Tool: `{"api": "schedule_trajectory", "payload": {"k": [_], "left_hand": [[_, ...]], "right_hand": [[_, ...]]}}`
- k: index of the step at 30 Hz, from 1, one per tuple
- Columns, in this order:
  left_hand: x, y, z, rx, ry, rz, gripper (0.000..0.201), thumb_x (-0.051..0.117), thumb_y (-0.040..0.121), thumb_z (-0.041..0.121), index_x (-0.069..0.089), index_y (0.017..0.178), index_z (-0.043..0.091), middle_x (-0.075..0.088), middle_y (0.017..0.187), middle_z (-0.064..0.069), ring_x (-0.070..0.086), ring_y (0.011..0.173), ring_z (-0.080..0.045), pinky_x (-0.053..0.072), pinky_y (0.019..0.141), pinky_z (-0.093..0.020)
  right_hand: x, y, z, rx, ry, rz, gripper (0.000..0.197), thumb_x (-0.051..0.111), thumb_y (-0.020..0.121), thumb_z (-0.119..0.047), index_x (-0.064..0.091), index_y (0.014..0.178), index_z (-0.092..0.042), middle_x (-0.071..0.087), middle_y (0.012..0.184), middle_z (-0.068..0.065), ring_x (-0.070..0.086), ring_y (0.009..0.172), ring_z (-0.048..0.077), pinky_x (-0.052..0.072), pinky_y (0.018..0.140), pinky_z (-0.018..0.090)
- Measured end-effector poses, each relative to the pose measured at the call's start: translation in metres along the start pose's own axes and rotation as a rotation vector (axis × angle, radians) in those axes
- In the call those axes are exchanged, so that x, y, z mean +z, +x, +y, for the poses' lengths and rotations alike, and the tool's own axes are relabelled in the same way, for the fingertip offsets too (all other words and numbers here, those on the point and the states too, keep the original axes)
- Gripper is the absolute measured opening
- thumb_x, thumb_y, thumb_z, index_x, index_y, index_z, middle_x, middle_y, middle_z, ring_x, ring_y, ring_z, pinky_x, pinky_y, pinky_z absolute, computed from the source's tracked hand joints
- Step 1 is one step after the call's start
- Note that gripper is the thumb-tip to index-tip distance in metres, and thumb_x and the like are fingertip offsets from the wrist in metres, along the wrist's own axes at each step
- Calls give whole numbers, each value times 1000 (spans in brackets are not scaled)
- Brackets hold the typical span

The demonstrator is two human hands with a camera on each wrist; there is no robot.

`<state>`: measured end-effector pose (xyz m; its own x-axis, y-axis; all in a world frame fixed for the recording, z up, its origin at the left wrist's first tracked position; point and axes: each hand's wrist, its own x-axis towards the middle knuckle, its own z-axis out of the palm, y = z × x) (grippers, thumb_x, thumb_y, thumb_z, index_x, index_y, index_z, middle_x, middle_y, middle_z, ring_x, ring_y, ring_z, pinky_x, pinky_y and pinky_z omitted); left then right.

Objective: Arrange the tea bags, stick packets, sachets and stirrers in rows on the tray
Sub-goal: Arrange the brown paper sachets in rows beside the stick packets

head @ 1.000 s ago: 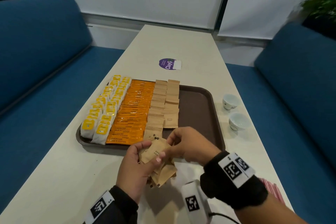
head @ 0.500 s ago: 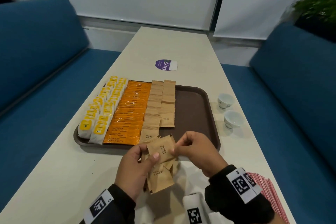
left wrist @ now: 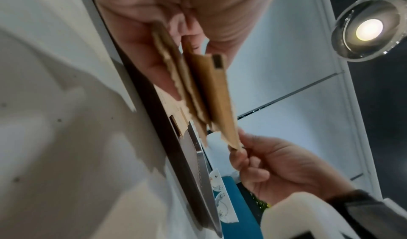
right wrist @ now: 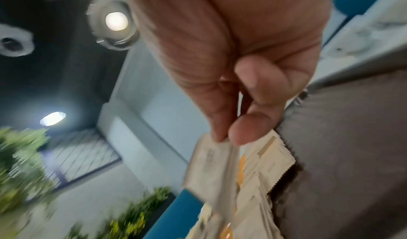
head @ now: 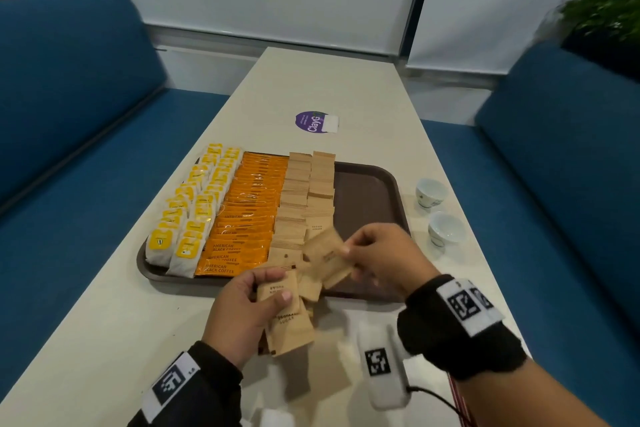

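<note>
One brown sachet (head: 327, 255) pinched in right hand (head: 381, 260), tilted over tray (head: 367, 191); left hand (head: 242, 308) gripping a sachet stack (head: 289, 319).

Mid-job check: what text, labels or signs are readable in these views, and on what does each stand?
"AMERICAN BLACK COFFEE": nearest orange stick packets on the tray.
"BROWN SUGAR": front brown sachet of the right row.
"SUGAR", upside down: brown sachets gripped by the left hand.
"ClayG": purple round sticker on the table; its small print is unreadable.
Unreadable: yellow tea bag labels; sachet pinched by the right hand, blurred.
</note>
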<state>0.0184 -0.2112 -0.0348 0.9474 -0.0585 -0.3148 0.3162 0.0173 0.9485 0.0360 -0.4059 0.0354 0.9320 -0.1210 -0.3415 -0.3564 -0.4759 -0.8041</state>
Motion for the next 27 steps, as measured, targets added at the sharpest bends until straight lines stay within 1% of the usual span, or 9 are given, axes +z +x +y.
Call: {"api": "schedule_trajectory", "payload": {"k": [2,5,7,10,15,18,20,25,27], "left_hand": [[-4,4,-2,-23,-26,0,26,67,78,-3,65,94,17,65,112,-5,65,97,-28,54,78,-45],[-6,6,-4,-36,-38,0,26,67,78,-2,65,95,17,64,115,-6,63,100,-29,54,82,-47],[-6,6,-5,-42,-42,1,26,67,78,-2,65,95,18,64,116,-6,63,101,-29,53,83,-47],[-5,5,-5,-58,-51,4,25,65,80,-1,65,96,18,65,113,-5,65,98,-28,54,83,-49],[-6,3,-2,-79,-53,7,26,63,82,-3,64,97,19,66,111,-4,66,95,-28,55,77,-47],[-6,3,-3,-99,-54,0,30,63,81,-5,64,96,21,64,112,-4,64,98,-30,55,80,-51],[-6,3,-4,-107,-59,-13,32,62,81,-6,64,97,22,63,114,-6,64,99,-31,55,79,-52],[-3,2,-3,-74,-94,-29,38,62,80,-9,57,102,21,63,115,-7,63,102,-29,54,68,-39],[-4,2,-2,-45,-105,-30,39,61,79,-11,56,103,20,63,115,-7,63,102,-27,52,67,-33]], "right_hand": [[-6,13,-2,126,146,21,7,57,93,-11,60,88,-7,68,78,11,55,43,6,41,39,17],[-5,37,-5,294,300,3,7,49,96,-6,55,91,-6,67,89,12,61,58,12,45,43,17],[0,53,-6,394,250,-44,8,47,98,-8,54,94,-6,64,87,11,60,63,11,45,49,17],[8,74,-4,470,97,-91,10,50,97,-15,56,98,-8,64,84,6,59,64,10,43,44,17],[16,85,-3,476,-68,-138,16,52,97,-18,57,83,-11,63,82,3,59,61,9,40,46,18],[18,84,-8,487,-115,-181,17,50,98,-19,56,83,-11,59,82,2,56,58,9,39,36,21],[19,83,-9,444,-141,-168,17,54,95,-17,56,80,-10,58,75,2,56,50,9,37,33,16],[16,77,-9,345,-246,-105,26,63,90,-29,63,101,-6,56,69,2,49,51,12,39,48,22],[12,67,-13,203,-175,-70,26,66,87,-32,62,95,-8,60,73,2,51,57,12,44,53,20]]}}
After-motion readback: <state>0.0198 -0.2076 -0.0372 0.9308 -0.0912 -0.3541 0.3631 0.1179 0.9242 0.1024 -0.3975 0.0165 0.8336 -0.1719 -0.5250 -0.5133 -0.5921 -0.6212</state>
